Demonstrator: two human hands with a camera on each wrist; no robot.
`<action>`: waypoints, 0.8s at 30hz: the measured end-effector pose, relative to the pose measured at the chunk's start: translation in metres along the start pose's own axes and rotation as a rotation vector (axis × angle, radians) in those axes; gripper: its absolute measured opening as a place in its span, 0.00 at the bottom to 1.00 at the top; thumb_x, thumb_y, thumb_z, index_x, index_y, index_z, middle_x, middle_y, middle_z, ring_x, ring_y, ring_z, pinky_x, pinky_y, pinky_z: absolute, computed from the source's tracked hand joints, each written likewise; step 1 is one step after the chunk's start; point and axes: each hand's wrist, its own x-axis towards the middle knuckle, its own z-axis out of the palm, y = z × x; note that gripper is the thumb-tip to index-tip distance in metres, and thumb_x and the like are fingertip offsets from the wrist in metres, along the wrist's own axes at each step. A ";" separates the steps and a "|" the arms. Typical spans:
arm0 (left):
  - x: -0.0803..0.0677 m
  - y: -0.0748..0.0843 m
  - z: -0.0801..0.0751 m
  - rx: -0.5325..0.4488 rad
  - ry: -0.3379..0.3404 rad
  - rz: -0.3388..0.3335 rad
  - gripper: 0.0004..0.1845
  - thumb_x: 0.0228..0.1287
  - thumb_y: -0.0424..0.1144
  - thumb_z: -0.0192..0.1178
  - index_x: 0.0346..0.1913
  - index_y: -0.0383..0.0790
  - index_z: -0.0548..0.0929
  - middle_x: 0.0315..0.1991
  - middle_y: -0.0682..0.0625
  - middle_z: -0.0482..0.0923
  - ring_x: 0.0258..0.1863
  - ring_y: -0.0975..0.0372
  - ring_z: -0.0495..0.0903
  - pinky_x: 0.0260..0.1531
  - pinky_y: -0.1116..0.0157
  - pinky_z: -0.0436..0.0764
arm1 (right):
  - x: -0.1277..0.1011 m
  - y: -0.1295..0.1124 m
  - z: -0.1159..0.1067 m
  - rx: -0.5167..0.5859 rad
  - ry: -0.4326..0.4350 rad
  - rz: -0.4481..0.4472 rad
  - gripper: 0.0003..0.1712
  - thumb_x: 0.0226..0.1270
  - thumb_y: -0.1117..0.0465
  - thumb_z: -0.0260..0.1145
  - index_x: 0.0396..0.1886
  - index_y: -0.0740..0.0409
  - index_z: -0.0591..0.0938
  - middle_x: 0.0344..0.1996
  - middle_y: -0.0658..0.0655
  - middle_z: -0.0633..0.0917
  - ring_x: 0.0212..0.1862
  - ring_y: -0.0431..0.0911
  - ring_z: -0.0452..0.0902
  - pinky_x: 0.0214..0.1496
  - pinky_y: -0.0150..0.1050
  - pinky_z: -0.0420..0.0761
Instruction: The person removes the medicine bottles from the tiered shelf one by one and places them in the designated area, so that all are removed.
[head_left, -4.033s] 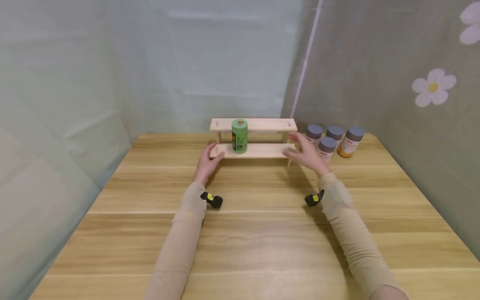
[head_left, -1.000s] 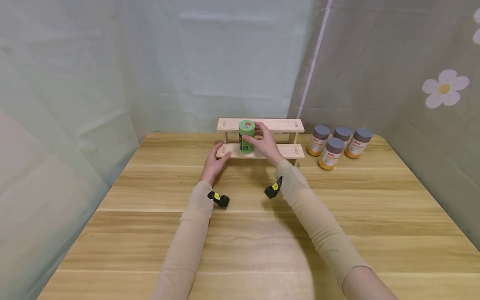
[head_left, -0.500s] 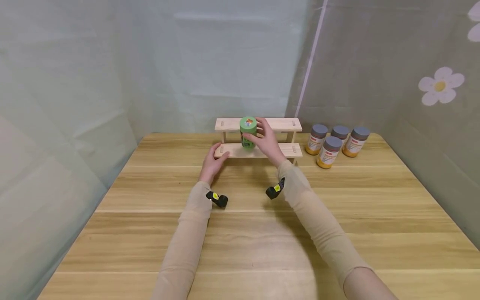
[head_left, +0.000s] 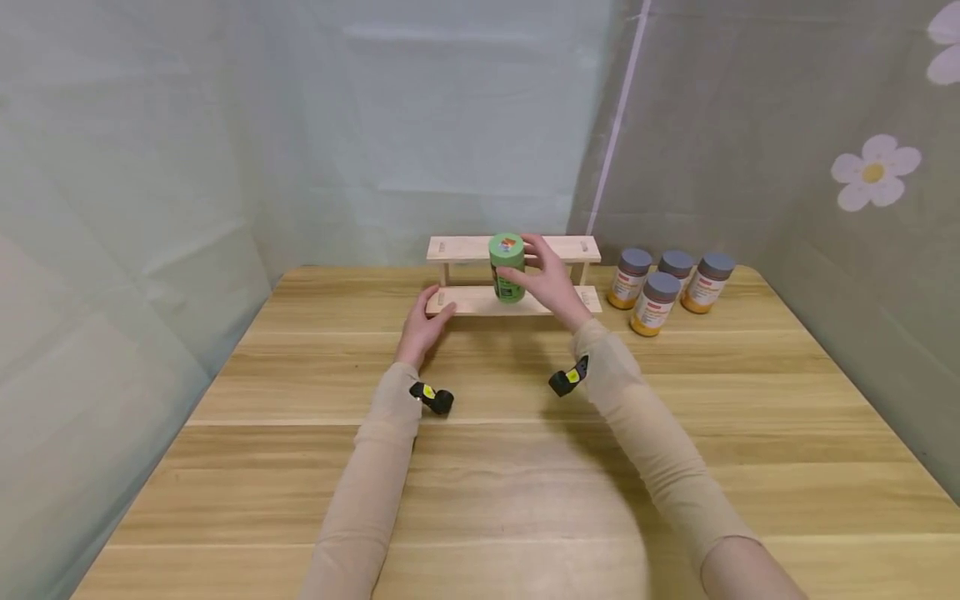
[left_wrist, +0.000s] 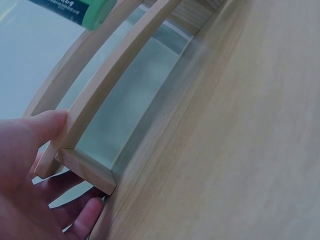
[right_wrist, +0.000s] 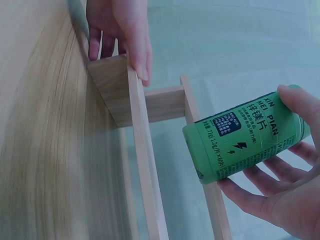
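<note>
In the head view a pale two-tier wooden shelf rack [head_left: 472, 301] stands at the back of the table. My left hand [head_left: 422, 327] grips the left end of its lower board; the left wrist view shows the thumb on top and the fingers round the end support [left_wrist: 87, 170]. My right hand [head_left: 551, 282] holds a green supplement bottle [head_left: 507, 279] with a printed label, thumb on the near side, fingers on the other. The bottle [right_wrist: 245, 135] is upright just above the lower board [right_wrist: 145, 160], with a gap under its base in the right wrist view.
Several bottles [head_left: 652, 308] with grey lids, white labels and orange bases stand on the wooden table [head_left: 480, 467] to the rack's right. A pale curtain [head_left: 480, 117] hangs behind the rack, and a grey flowered one [head_left: 750, 125] is at the right.
My right hand has gone from the rack's right end to the green bottle, taken hold of it, raised it slightly and shifted it right. My left hand stays on the rack's left end.
</note>
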 end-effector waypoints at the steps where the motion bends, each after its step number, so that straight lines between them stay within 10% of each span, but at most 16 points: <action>1: 0.000 0.000 0.000 0.000 0.000 0.003 0.33 0.68 0.48 0.59 0.73 0.49 0.61 0.76 0.44 0.57 0.76 0.52 0.56 0.76 0.56 0.56 | -0.001 0.001 -0.002 -0.002 0.001 0.001 0.35 0.62 0.54 0.70 0.67 0.48 0.68 0.63 0.61 0.75 0.65 0.57 0.72 0.65 0.56 0.74; 24: -0.002 0.001 0.000 -0.007 -0.014 -0.011 0.34 0.68 0.50 0.58 0.74 0.50 0.59 0.76 0.44 0.55 0.76 0.52 0.55 0.75 0.53 0.58 | -0.033 0.026 -0.044 -0.108 0.027 0.002 0.35 0.63 0.53 0.69 0.68 0.50 0.68 0.62 0.64 0.75 0.62 0.59 0.74 0.63 0.57 0.75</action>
